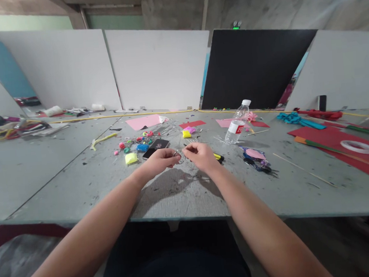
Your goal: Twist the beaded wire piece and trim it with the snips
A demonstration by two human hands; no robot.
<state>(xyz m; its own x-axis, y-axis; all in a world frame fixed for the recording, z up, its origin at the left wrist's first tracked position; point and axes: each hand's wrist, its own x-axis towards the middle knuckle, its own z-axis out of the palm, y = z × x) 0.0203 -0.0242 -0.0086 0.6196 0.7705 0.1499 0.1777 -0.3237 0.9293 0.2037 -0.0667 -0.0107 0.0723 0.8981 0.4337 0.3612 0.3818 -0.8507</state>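
- One thin, shiny loop (177, 153) sits in the left hand's (161, 161) pinched fingers.
- One right hand (202, 156) curls at its three o'clock; fingertip grip, I can't tell.
- One flat phone (157, 147): ten o'clock.

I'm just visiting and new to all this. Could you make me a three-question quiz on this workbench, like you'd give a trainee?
1. True or false: the bottle has its cap on.
2. Which lies on the red sheets at the right?
a) a blue packet
b) a white ring
c) a bottle
3. Fill the gap: of the person's two hands, the blue packet is nearer the ____ one.

Key: 1 true; 2 b; 3 left.
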